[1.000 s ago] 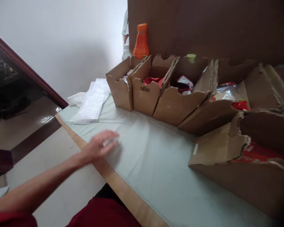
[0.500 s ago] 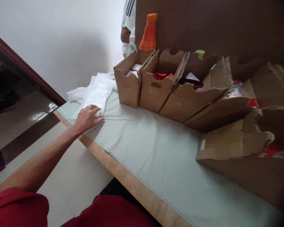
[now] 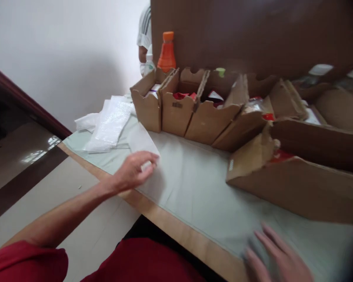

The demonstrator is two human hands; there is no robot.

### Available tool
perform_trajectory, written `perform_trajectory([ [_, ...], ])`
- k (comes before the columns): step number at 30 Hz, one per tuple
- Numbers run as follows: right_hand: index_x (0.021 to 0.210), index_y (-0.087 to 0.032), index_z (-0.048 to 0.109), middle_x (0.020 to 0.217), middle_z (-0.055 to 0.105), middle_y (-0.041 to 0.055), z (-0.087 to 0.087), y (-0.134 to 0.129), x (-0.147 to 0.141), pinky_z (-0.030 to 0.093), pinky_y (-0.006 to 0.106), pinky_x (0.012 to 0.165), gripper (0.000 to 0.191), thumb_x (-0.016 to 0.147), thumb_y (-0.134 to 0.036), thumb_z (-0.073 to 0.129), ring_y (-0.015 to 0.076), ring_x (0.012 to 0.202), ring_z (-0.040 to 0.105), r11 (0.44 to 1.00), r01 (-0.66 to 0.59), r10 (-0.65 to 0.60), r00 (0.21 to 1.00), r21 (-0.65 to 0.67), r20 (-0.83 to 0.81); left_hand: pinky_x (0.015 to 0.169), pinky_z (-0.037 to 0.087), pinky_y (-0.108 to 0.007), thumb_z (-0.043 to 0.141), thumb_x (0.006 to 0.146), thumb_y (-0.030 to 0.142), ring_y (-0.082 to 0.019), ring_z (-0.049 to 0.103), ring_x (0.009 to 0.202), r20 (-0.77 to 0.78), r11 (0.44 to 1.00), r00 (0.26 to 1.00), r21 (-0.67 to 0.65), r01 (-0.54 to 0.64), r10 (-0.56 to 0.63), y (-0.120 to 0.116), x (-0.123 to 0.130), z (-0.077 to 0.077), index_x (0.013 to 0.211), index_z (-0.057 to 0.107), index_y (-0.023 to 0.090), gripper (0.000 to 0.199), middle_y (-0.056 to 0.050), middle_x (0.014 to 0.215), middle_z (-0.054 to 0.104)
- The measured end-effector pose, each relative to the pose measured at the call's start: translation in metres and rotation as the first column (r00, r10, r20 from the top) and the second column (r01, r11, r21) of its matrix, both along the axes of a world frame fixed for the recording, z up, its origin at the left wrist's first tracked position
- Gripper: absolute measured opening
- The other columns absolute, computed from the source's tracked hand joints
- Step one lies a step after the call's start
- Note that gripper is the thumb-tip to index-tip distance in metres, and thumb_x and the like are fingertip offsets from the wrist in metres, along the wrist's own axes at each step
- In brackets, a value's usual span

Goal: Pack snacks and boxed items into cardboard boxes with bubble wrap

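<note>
My left hand (image 3: 137, 169) pinches a thin, whitish bubble wrap sheet (image 3: 143, 141) between thumb and fingers, above the cloth near the table's front edge. Motion smears the sheet's surface. Behind it, at the table's far left end, lies a loose pile of bubble wrap (image 3: 112, 121), apart from my hand. My right hand (image 3: 278, 254) shows at the bottom right, blurred, fingers spread over the cloth with nothing visible in them.
Several cardboard bins (image 3: 176, 113) line the table's back, with small packages inside. A long cardboard bin (image 3: 294, 188) stands at the right. An orange bottle (image 3: 167, 55) rises behind the bins. Part of a person (image 3: 145, 31) shows past the brown panel (image 3: 238, 35).
My left hand has moved right from the bubble wrap pile, drawing one sheet with it. My right hand has come into view at the bottom right. The view has shifted right.
</note>
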State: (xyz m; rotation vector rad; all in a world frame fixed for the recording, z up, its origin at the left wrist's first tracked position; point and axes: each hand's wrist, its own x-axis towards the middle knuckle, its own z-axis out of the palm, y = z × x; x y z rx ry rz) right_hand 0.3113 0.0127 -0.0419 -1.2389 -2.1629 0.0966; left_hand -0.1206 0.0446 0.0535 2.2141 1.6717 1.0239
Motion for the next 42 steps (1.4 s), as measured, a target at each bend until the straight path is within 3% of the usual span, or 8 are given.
perform_trajectory([
  [4, 0.147, -0.017, 0.049, 0.147, 0.056, 0.0205, 0.040, 0.008, -0.069, 0.056, 0.049, 0.098, 0.050, 0.098, -0.024, 0.057, 0.0334, 0.131, 0.058, 0.964, -0.260, 0.254, 0.962, 0.054, 0.099, 0.087, 0.058, -0.039, 0.051, 0.094, 0.013, -0.023, 0.072, 0.093, -0.119, 0.904, 0.896, -0.090, 0.419, -0.427, -0.027, 0.092, -0.029, 0.089, 0.065, 0.018, 0.015, -0.010, 0.101, 0.077],
  [9, 0.142, -0.017, 0.056, 0.137, 0.067, 0.0143, 0.042, 0.002, -0.084, 0.055, 0.051, 0.100, 0.053, 0.090, -0.008, 0.049, 0.0309, 0.134, 0.058, 0.893, -0.429, 0.445, 0.888, -0.136, 0.120, 0.091, 0.057, -0.042, 0.050, 0.098, 0.017, -0.025, 0.069, 0.095, -0.079, 0.813, 0.810, -0.114, 0.572, -0.581, -0.058, 0.144, -0.048, 0.087, 0.065, 0.016, 0.018, -0.011, 0.094, 0.074],
  [14, 0.113, -0.022, 0.072, 0.114, 0.078, 0.0079, 0.026, -0.016, -0.070, 0.056, 0.046, 0.095, 0.031, 0.094, -0.007, 0.053, 0.0261, 0.117, 0.068, 0.939, -0.323, 0.314, 0.945, -0.116, -0.088, 0.110, 0.048, -0.054, 0.068, 0.091, 0.056, -0.032, 0.064, 0.122, 0.136, 0.817, 0.818, -0.076, 0.571, -0.559, -0.075, 0.123, -0.041, 0.140, 0.052, 0.018, 0.063, -0.017, 0.126, 0.071],
  [21, 0.083, -0.021, 0.066, 0.104, 0.076, 0.0058, 0.025, -0.013, -0.087, 0.051, 0.040, 0.089, 0.021, 0.102, -0.023, 0.058, 0.0233, 0.103, 0.069, 0.968, -0.154, 0.114, 0.973, -0.198, -0.202, 0.075, 0.056, -0.033, 0.055, 0.098, 0.015, -0.020, 0.067, 0.081, 0.021, 0.978, 0.984, -0.111, 0.178, -0.177, -0.080, 0.106, -0.054, 0.142, 0.050, 0.024, 0.045, -0.004, 0.094, 0.073],
  [27, 0.119, -0.020, 0.063, 0.110, 0.074, 0.0106, 0.024, -0.019, -0.082, 0.050, 0.040, 0.084, 0.021, 0.101, -0.030, 0.063, 0.0261, 0.100, 0.069, 0.997, 0.043, -0.049, 0.992, -0.057, -0.114, 0.068, 0.054, -0.034, 0.057, 0.096, 0.018, -0.021, 0.063, 0.068, -0.109, 0.988, 0.991, -0.146, 0.059, -0.075, -0.063, 0.114, -0.065, 0.144, 0.048, 0.020, 0.048, 0.001, 0.078, 0.071],
  [35, 0.118, -0.021, 0.067, 0.126, 0.074, 0.0087, 0.037, -0.015, -0.081, 0.047, 0.045, 0.098, 0.023, 0.098, -0.012, 0.058, 0.0275, 0.123, 0.064, 0.964, -0.252, 0.258, 0.963, -0.084, 0.076, 0.072, 0.055, -0.036, 0.058, 0.099, 0.023, -0.021, 0.066, 0.075, -0.191, 0.992, 0.976, -0.090, 0.088, -0.104, -0.060, 0.110, -0.060, 0.135, 0.053, 0.020, 0.037, -0.004, 0.087, 0.071],
  [39, 0.110, -0.019, 0.068, 0.110, 0.078, 0.0053, 0.037, -0.003, -0.084, 0.048, 0.041, 0.094, 0.021, 0.100, -0.008, 0.055, 0.0224, 0.107, 0.069, 0.948, -0.301, 0.303, 0.953, -0.099, 0.002, 0.094, 0.054, -0.046, 0.066, 0.097, 0.029, -0.030, 0.064, 0.114, -0.107, 0.984, 0.978, -0.013, 0.179, -0.180, -0.070, 0.110, -0.048, 0.131, 0.057, 0.019, 0.037, -0.017, 0.125, 0.066],
  [42, 0.107, -0.018, 0.069, 0.099, 0.078, 0.0049, 0.040, 0.006, -0.086, 0.049, 0.038, 0.086, 0.018, 0.102, -0.012, 0.053, 0.0208, 0.093, 0.069, 0.922, -0.339, 0.338, 0.940, -0.188, -0.039, 0.088, 0.052, -0.041, 0.062, 0.098, 0.017, -0.024, 0.067, 0.101, -0.053, 0.968, 0.967, -0.025, 0.249, -0.250, -0.075, 0.111, -0.049, 0.125, 0.059, 0.018, 0.028, -0.011, 0.107, 0.073],
])
